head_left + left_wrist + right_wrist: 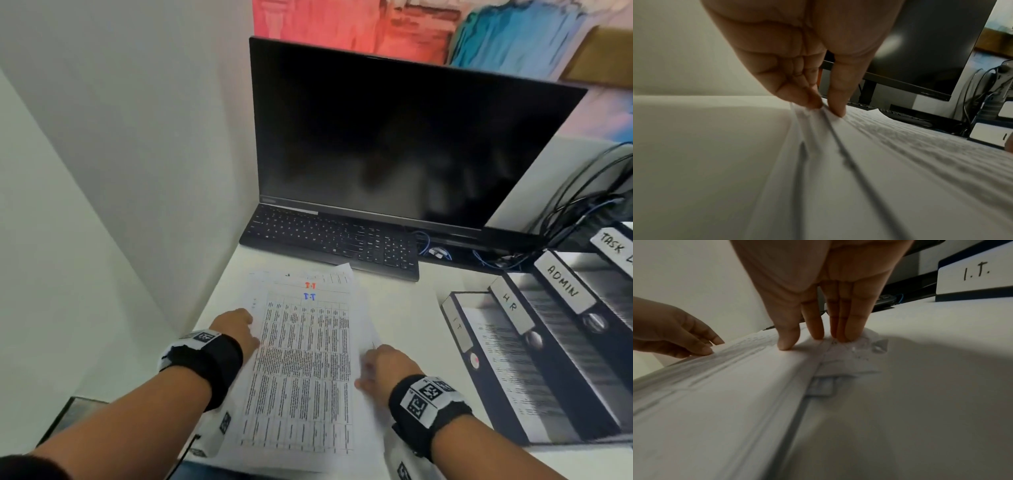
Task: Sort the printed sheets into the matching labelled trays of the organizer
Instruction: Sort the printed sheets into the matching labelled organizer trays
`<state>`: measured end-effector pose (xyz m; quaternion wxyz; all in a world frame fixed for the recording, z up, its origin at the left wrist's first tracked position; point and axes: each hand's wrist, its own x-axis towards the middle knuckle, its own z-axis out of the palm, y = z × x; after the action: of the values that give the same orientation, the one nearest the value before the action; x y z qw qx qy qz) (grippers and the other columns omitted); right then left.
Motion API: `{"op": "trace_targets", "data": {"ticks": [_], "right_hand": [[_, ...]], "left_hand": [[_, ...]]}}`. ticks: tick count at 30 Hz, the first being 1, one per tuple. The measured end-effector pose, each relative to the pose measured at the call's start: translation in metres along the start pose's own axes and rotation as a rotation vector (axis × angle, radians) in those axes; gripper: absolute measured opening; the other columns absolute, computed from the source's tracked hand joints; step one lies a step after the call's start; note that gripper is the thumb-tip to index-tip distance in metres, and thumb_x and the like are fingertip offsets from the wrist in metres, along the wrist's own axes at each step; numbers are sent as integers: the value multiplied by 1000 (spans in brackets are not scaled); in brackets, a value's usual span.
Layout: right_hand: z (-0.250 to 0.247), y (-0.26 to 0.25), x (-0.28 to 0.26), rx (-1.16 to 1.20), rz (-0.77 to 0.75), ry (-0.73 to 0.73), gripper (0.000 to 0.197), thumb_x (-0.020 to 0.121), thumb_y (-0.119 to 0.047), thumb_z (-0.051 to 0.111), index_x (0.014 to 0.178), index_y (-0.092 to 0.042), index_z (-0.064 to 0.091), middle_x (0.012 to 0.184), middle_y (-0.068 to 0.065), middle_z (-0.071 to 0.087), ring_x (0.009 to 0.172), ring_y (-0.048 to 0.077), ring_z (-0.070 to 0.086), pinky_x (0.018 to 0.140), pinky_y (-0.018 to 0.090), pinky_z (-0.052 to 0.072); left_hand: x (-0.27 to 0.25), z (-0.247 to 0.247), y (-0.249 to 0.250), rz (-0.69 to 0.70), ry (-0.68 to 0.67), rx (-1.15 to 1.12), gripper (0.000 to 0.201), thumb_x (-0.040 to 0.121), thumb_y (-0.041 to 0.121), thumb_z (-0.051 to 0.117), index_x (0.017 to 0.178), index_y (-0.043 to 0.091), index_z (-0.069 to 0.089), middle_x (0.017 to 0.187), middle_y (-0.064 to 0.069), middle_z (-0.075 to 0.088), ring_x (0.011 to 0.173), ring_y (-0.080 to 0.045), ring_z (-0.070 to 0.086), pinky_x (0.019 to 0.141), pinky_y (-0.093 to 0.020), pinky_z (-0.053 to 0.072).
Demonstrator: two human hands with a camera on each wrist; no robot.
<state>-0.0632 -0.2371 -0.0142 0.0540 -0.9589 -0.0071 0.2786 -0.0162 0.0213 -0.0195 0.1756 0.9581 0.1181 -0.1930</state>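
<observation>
A stack of printed sheets (301,359) lies on the white desk (407,301) in front of me; its top page is a dense table with "I.T" written at the head. My left hand (239,329) pinches the stack's left edge (900,162) between thumb and fingers (824,108). My right hand (380,366) is at the right edge: the thumb lies on the top sheet (715,394), the fingers (842,337) beside and under its raised edge. The black organizer at the right has trays labelled IT (459,329), HR (510,305), ADMIN (563,286) and TASK (616,246).
A black keyboard (332,240) and dark monitor (394,137) stand just behind the stack. Cables (582,198) hang behind the organizer. A white wall (102,171) closes the desk's left side. A printed sheet (507,363) lies in the IT tray.
</observation>
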Motion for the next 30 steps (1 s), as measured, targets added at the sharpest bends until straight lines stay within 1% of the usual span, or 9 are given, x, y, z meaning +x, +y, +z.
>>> {"op": "trace_targets", "data": {"ticks": [2, 6, 10, 15, 17, 21, 25, 27, 30], "right_hand": [[-3, 0, 0, 20, 13, 9, 42, 87, -42, 58, 118, -15, 52, 123, 5, 49, 111, 22, 52, 90, 30, 42], [-6, 0, -1, 79, 40, 51, 55, 83, -40, 65, 126, -15, 42, 128, 4, 49, 114, 22, 52, 94, 30, 43], [-11, 5, 4, 202, 85, 115, 82, 77, -39, 73, 138, -16, 24, 134, 8, 49, 113, 25, 56, 96, 37, 46], [-31, 18, 9, 386, 63, 373, 113, 68, -41, 80, 149, -25, 3, 153, 3, 21, 134, 24, 37, 109, 38, 33], [-39, 24, 13, 338, 46, 428, 100, 72, -42, 76, 148, -27, 13, 151, 1, 23, 134, 22, 35, 109, 37, 33], [-54, 30, 19, 161, -40, 446, 26, 92, -28, 56, 118, -25, 56, 128, -2, 49, 116, 18, 47, 95, 28, 40], [-63, 30, 15, 91, -49, 374, 20, 96, -20, 45, 111, -23, 59, 113, -2, 60, 100, 17, 56, 85, 24, 44], [-63, 30, 14, 49, -54, 355, 22, 96, -18, 43, 111, -24, 59, 113, -2, 59, 100, 17, 56, 84, 24, 43], [-61, 31, 15, 40, -51, 339, 23, 96, -17, 42, 110, -24, 59, 110, -3, 57, 99, 17, 56, 83, 23, 43]], "left_hand": [[-2, -3, 0, 39, 25, -18, 12, 86, 22, 61, 95, 22, 54, 98, 3, 61, 93, -15, 56, 79, -20, 42], [-9, -3, 1, 140, 104, -135, 29, 84, 10, 55, 64, 23, 37, 64, 8, 42, 63, -11, 41, 53, -18, 31], [-13, -1, 1, 192, 119, -255, 31, 83, 10, 61, 63, 24, 41, 63, 8, 47, 60, -9, 43, 52, -17, 32], [-14, -1, -1, 217, 87, -275, 26, 81, 15, 67, 67, 22, 46, 69, 7, 54, 63, -6, 48, 54, -14, 37], [-14, -1, -2, 217, 79, -285, 26, 81, 14, 67, 67, 21, 47, 71, 6, 55, 64, -8, 50, 55, -15, 38], [-13, -1, 0, 232, 2, -307, 23, 82, 11, 64, 69, 25, 51, 77, 6, 61, 71, -10, 57, 65, -18, 47], [-4, -8, -1, 196, -85, -348, 38, 86, -6, 40, 96, 24, 63, 99, 2, 61, 100, -18, 60, 81, -24, 49], [5, -12, -2, 151, -66, -273, 45, 89, -5, 38, 122, 18, 58, 120, -3, 56, 115, -21, 54, 93, -25, 45], [16, -17, 1, 118, -64, -136, 45, 91, 4, 42, 135, 14, 46, 137, -6, 48, 125, -22, 47, 104, -26, 37]]}}
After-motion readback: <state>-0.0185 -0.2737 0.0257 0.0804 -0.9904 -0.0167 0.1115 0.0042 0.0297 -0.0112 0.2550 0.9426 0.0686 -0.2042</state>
